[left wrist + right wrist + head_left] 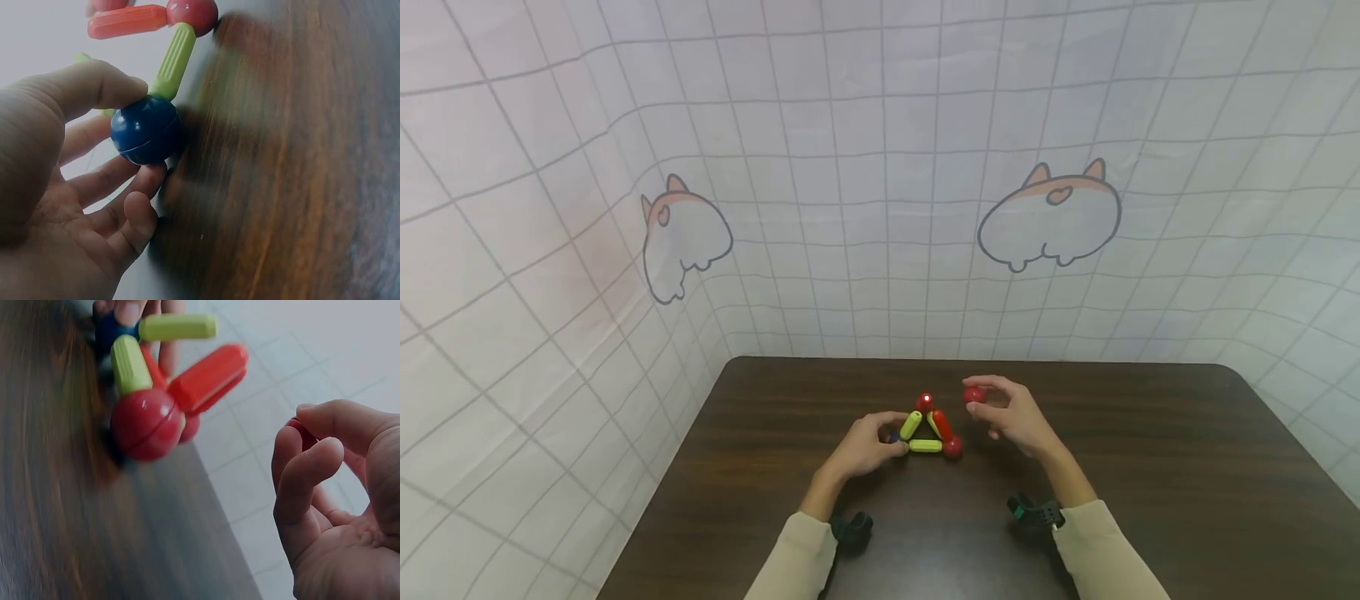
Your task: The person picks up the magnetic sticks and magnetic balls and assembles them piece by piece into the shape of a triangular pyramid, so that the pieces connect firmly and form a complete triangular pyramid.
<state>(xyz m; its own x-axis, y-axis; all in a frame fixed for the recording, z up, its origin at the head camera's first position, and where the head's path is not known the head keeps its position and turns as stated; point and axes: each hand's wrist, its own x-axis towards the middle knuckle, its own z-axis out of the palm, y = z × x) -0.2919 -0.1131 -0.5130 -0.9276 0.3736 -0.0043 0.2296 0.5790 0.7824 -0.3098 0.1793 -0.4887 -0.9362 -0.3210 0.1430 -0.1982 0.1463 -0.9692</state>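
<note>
A small frame of magnetic-looking sticks and balls stands on the table. Its blue ball (147,131) is gripped by my left hand (867,446), thumb on top and fingers beneath. A yellow-green stick (925,446) runs from that ball to a near red ball (952,447). Another yellow-green stick (178,327) rises at a slant from the blue ball, and a red stick (209,378) slants up from the near red ball. A far red ball (925,402) sits at the back corner. To the right of the frame, my right hand (1011,414) pinches a loose red ball (973,396) between thumb and fingers.
The dark wooden table (760,467) ends at a white grid-patterned curtain (850,208) behind and on both sides. Each wrist wears a black strap, the left strap (852,532) and the right strap (1036,512) both near the sleeves.
</note>
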